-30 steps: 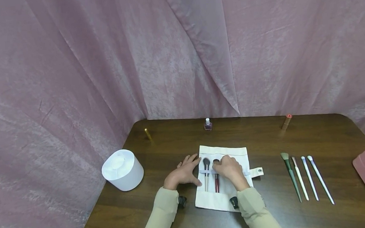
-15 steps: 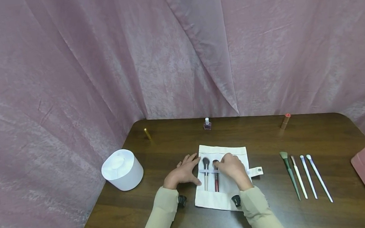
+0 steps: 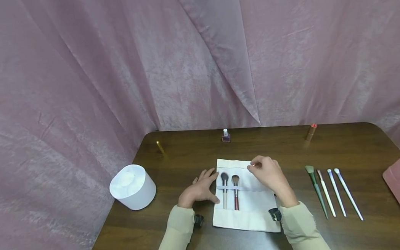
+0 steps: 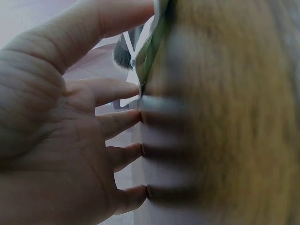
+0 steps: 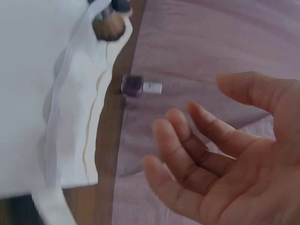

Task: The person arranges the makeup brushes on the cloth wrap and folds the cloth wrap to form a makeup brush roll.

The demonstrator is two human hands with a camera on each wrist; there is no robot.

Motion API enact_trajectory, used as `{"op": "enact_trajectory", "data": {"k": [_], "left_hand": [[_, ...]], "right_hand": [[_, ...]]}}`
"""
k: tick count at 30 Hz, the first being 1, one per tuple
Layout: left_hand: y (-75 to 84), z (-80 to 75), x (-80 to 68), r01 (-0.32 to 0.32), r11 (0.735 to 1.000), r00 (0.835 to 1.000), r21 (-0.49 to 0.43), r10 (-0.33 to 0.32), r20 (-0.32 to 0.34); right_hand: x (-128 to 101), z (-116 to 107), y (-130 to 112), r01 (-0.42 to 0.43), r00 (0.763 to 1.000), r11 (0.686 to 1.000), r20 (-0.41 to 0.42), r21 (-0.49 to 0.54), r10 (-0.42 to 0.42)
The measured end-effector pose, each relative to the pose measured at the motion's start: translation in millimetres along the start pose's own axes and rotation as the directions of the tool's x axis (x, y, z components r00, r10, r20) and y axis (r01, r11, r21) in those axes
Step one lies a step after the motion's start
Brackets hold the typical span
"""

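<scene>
Loose, empty right hand (image 3: 270,174) hovers above the brush roll (image 3: 256,205).

soft, even light from above in the head view, faint sheen on the table (image 3: 342,143), curtain (image 3: 80,71) bending at the edges. left wrist view dim, heavily blurred. right wrist view bright, washed out, soft.

Left hand (image 3: 198,190) flat, fingers spread; right hand (image 3: 268,173) raised, empty, fingers loosely curved.
</scene>
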State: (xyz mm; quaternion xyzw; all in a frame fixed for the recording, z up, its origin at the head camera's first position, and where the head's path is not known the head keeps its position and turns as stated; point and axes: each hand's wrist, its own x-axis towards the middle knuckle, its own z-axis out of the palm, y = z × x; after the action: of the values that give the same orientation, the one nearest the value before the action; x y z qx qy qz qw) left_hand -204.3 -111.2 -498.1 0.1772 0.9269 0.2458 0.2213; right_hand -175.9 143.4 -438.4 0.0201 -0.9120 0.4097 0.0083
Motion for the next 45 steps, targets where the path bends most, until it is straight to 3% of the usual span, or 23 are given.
{"op": "enact_trajectory", "data": {"k": [10, 23, 34, 40, 45], "left_hand": [[0.2, -2.6, 0.3, -0.004, 1.0, 1.0, -0.005, 0.004, 0.003], [-0.6, -3.2, 0.3, -0.004, 1.0, 1.0, 0.004, 0.004, 0.005], [-1.6, -0.5, -0.3, 0.005, 1.0, 1.0, -0.009, -0.005, 0.013], [-1.8, -0.2, 0.2, -0.002, 1.0, 1.0, -0.004, 0.002, 0.017], [-1.7, -1.0, 1.0, -0.002, 1.0, 1.0, -0.005, 0.002, 0.015]], "right_hand": [[-0.1, -13.8, 24.6, 0.032, 0.987, 0.997, -0.157, 0.064, -0.021], [-12.7, -33.9, 65.5, -0.097, 0.973, 0.992, -0.204, 0.082, 0.112], [-18.7, -62.7, 99.3, -0.168, 0.966, 0.982, -0.213, -0.085, 0.147], [-22.7, -70.6, 107.0, -0.171, 0.964, 0.957, -0.239, -0.235, 0.113], [-23.7, -74.6, 110.3, -0.204, 0.962, 0.933, -0.237, -0.295, 0.135]]}}
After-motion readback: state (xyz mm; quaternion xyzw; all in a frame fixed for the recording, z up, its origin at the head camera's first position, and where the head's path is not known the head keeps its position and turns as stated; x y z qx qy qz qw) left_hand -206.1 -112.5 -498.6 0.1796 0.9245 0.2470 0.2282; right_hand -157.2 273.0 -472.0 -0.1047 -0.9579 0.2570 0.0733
